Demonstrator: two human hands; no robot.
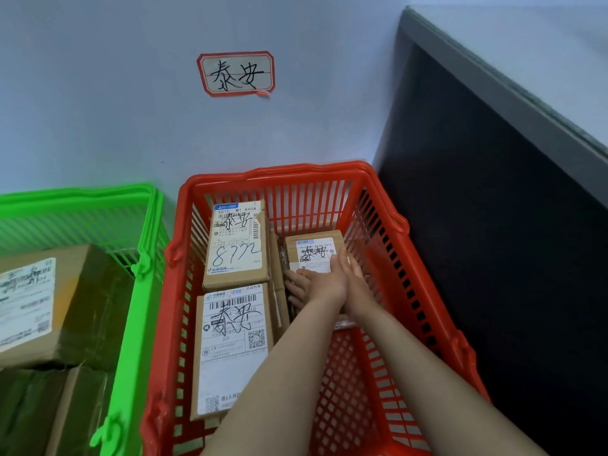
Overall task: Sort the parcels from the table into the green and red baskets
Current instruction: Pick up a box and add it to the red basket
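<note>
Inside a red basket (388,205) on the floor, against a pale blue wall (98,93), both of a person's bare arms reach down from the lower edge of the view. The two hands meet at a small cardboard parcel (312,245) lying flat in the far right part of the basket. The right hand (353,274) lies along the parcel's near right edge, its fingers (342,258) resting on the white shipping label. The left hand (316,284) sits just beside it at the near left, its fingers spread low against the parcel's near side. Whether either hand actually grips the parcel or only rests on it, I cannot tell.

Two more parcels lie flat in the left half of the same basket. The far one (235,245) bears a label with large blue handwritten digits. The near one (230,350) carries a long white label with barcodes and black handwriting. A thin piece of cardboard (278,291) stands on edge between these two and the hands.

To the left, just beside the red basket, stands a green basket (144,264) holding a larger brown box (65,307) with a white label. On the wall above the red basket hangs a red-bordered paper sign (236,73) with black handwritten characters. At the right rises a dark panel (493,241) topped by a grey worktop (526,60).
</note>
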